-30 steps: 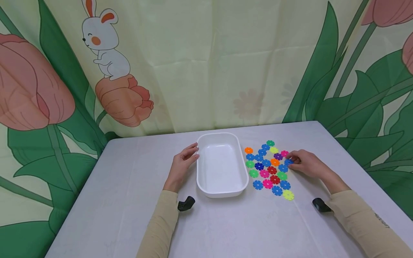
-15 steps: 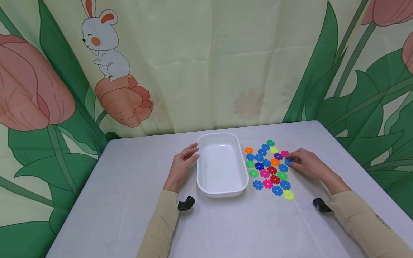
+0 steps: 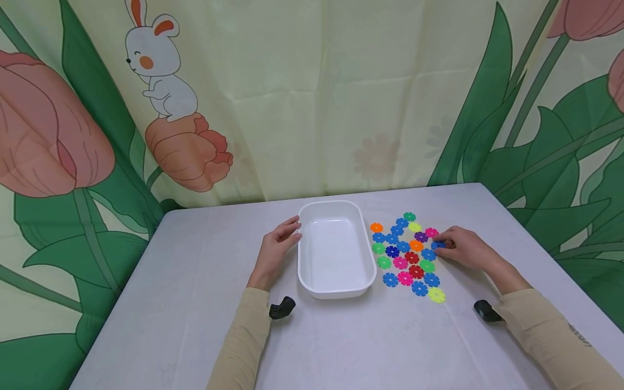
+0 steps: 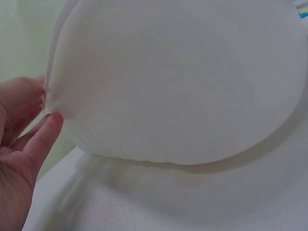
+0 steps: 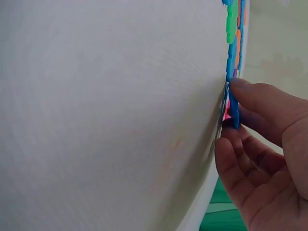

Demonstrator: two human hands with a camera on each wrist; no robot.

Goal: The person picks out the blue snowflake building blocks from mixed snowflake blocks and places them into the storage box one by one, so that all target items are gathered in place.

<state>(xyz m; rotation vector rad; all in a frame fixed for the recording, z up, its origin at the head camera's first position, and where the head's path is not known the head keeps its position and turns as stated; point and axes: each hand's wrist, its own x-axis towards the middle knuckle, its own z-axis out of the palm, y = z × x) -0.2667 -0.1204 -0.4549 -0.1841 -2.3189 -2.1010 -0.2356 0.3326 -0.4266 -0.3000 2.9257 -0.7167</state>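
A white plastic tray [image 3: 336, 254] with nothing inside stands mid-table. Against its left side rests my left hand [image 3: 275, 250]; the thumb and fingertips touch the outer wall near the rim, as the left wrist view also shows beside the tray wall [image 4: 168, 86]. To the right of the tray, flower-shaped plastic discs [image 3: 411, 257] in many colours lie flat in a loose group. At that group's right edge my right hand [image 3: 463, 246] pinches a blue notched disc [image 5: 234, 108] between thumb and fingers, low at the table surface. Its fingers partly cover the disc.
A pale cloth covers the table [image 3: 195, 303]. Behind it hangs a curtain [image 3: 292, 108] printed with tulips and a rabbit. Black wrist devices [image 3: 281, 308] sit below both sleeves. A yellow disc [image 3: 436, 295] lies nearest the front of the group.
Almost nothing differs. My right hand stays at the same blue disc with a slight shift of its fingers; the left hand and tray hold their place.
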